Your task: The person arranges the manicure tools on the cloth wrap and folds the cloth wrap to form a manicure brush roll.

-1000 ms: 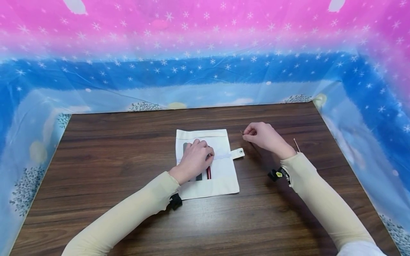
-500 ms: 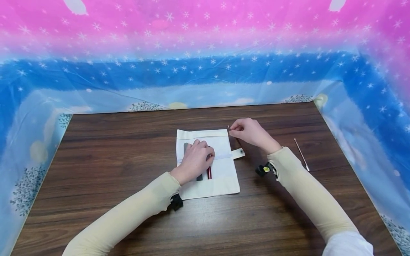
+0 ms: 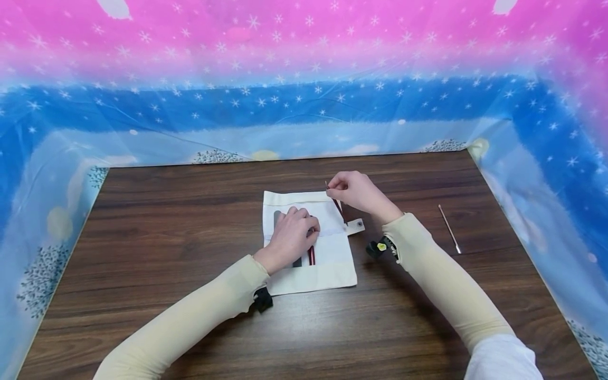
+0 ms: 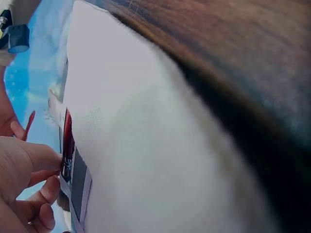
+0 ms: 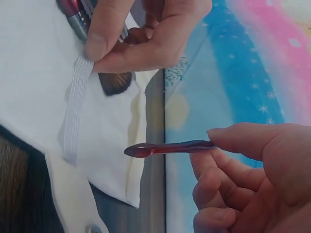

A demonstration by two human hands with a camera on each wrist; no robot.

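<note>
Right hand (image 3: pixel 359 191) and red tool (image 5: pixel 167 147) shifted leftward — brushes (image 5: pixel 116 84) partly hidden.

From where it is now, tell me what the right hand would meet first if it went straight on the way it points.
Probably the far edge of the white pouch. The right hand, pinching a red stick, points across it; height is unclear, so it might pass over.

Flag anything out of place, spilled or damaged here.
Only the slim, pale-tipped tool looks stray: it lies alone on the wooden table, well to the right of the open white fabric case, while brushes lie in the case. No spill or damage visible.
</note>
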